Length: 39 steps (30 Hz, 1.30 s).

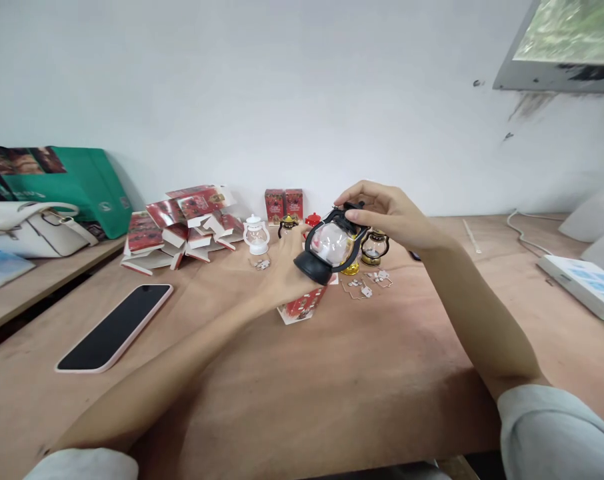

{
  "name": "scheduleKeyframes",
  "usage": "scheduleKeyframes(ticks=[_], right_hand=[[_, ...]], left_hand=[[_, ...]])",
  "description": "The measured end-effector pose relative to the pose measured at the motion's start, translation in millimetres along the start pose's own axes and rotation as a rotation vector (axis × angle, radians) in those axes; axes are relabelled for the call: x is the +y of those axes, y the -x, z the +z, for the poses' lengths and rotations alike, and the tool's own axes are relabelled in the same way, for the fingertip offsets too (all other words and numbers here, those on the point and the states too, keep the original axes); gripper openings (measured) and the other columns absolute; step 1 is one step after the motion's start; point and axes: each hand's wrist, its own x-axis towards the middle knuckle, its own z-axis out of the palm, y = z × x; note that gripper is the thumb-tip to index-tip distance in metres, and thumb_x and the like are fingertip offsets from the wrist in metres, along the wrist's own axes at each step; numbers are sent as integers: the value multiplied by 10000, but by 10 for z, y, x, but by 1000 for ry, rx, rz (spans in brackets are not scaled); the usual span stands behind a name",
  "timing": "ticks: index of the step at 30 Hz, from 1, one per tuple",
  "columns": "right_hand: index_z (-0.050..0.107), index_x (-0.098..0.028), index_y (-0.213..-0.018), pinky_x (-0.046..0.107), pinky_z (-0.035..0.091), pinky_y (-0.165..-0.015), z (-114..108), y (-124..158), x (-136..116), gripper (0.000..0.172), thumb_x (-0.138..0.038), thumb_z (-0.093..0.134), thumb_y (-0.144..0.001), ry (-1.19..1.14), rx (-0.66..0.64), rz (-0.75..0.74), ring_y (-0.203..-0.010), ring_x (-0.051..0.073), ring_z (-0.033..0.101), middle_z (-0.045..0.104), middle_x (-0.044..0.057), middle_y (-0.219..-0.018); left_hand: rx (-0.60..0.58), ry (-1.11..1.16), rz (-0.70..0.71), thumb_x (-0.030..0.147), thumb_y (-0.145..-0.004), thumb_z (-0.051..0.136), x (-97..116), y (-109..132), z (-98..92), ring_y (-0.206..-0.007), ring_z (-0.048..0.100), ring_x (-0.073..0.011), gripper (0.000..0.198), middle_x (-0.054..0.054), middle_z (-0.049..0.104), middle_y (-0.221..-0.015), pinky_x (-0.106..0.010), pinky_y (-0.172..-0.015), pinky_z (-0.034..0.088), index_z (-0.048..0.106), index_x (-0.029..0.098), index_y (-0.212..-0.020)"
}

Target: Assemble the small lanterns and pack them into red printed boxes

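A small black lantern with a clear globe is held tilted above the table, its base toward the lower left. My left hand is closed round the lantern's lower left side, with some fingers hidden behind it. The fingers of my right hand pinch the lantern's top. Beneath the lantern a red printed box stands on the table, partly covered by my left hand. Behind are a white lantern, a black and gold one and partly hidden red and gold ones.
Red boxes lie heaped at the back left, and two more stand by the wall. A phone lies on the left of the wooden table. Wire pieces lie mid-table. A white bag sits far left.
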Motion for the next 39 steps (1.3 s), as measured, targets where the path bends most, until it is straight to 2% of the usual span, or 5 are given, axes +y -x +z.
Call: scheduleKeyframes(ticks=[6, 13, 24, 30, 39], right_hand=[[609, -153, -934, 295, 429, -654, -15, -66, 110, 211, -299, 615, -782, 185, 208, 127, -704, 121, 538, 612, 39, -828], [629, -163, -922, 273, 359, -584, 191, -50, 125, 214, -296, 557, -772, 497, 327, 64, -571, 84, 445, 608, 18, -776], [678, -167, -762, 331, 423, -699, 205, -2, 63, 179, -316, 589, -720, 529, 293, 98, -781, 174, 538, 619, 77, -889], [669, -137, -734, 287, 385, -604, 208, -12, 40, 192, -308, 581, -736, 434, 262, 145, -596, 109, 499, 638, 35, -692], [639, -163, -731, 306, 368, -667, 363, -38, 116, 228, -317, 494, -816, 654, 365, 57, -647, 133, 509, 657, 52, -776]], left_hand=[[163, 113, -96, 273, -636, 722, -88, 128, 224, -1133, 507, -252, 671, -85, 456, -1192, -461, -968, 418, 324, 234, -1175], [288, 33, 97, 256, -644, 712, -89, 227, 310, -1271, 387, -285, 687, -120, 389, -1286, -513, -1078, 321, 309, 235, -1200], [247, -67, 117, 277, -689, 675, -104, 239, 283, -1177, 437, -270, 542, -105, 422, -1198, -469, -990, 398, 388, 209, -1143], [207, -82, 134, 285, -692, 653, -98, 261, 263, -1052, 480, -248, 492, -78, 461, -1096, -431, -894, 437, 388, 216, -1101], [163, -11, 120, 300, -715, 635, -108, 274, 283, -1112, 476, -256, 677, -105, 457, -1183, -453, -956, 405, 284, 224, -1289]])
